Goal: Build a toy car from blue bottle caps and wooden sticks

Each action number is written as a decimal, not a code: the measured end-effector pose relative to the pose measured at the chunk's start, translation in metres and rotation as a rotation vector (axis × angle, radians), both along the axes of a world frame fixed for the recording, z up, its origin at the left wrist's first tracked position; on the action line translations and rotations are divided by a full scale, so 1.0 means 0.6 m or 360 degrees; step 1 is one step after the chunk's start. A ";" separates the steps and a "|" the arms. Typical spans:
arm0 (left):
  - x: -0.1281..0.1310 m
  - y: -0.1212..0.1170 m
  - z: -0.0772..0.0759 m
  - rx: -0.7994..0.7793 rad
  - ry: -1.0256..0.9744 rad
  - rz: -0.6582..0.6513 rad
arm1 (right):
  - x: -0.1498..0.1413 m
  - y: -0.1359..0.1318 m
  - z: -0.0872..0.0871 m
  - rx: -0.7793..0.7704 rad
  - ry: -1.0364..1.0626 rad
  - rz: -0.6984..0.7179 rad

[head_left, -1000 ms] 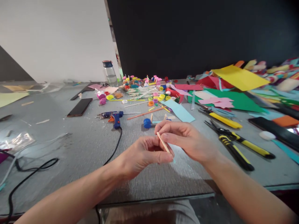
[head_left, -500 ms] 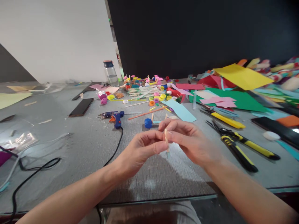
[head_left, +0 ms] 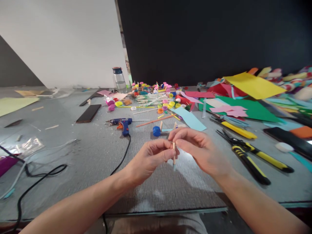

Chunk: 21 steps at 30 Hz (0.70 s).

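Observation:
A short wooden stick (head_left: 174,156) with a pale blue tip stands nearly upright between my two hands, above the grey table (head_left: 80,156). My left hand (head_left: 149,159) pinches the stick from the left with thumb and forefinger. My right hand (head_left: 200,149) pinches its upper end from the right, fingers closed. Just beyond my hands lie a blue bottle cap (head_left: 156,131) with short sticks and a blue glue gun (head_left: 123,123) with its black cord.
Black and yellow pliers (head_left: 246,156) and a yellow cutter (head_left: 235,128) lie at the right. Coloured paper sheets (head_left: 243,107) are heaped at the back right. Several coloured caps and sticks (head_left: 156,97), a phone (head_left: 89,113) and a bottle (head_left: 119,78) sit further back.
The stick has turned from a slant to nearly upright between my fingers. Both hands have drawn closer together around it, and the view has shifted slightly.

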State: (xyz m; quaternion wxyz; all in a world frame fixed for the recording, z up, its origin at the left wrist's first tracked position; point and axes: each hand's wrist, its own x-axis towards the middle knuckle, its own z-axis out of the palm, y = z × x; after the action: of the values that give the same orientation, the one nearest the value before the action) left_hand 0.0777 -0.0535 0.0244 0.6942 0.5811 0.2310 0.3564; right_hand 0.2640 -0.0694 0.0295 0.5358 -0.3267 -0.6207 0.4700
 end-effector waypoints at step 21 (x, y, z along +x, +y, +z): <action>-0.004 -0.013 0.006 0.0415 0.0073 0.0482 | -0.006 -0.040 0.016 -0.0011 -0.0143 0.0086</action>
State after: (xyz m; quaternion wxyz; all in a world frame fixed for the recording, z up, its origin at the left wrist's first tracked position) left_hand 0.0754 -0.0610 0.0282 0.5459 0.6328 0.2835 0.4703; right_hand 0.2607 -0.0936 0.0393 0.4933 -0.3326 -0.6511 0.4713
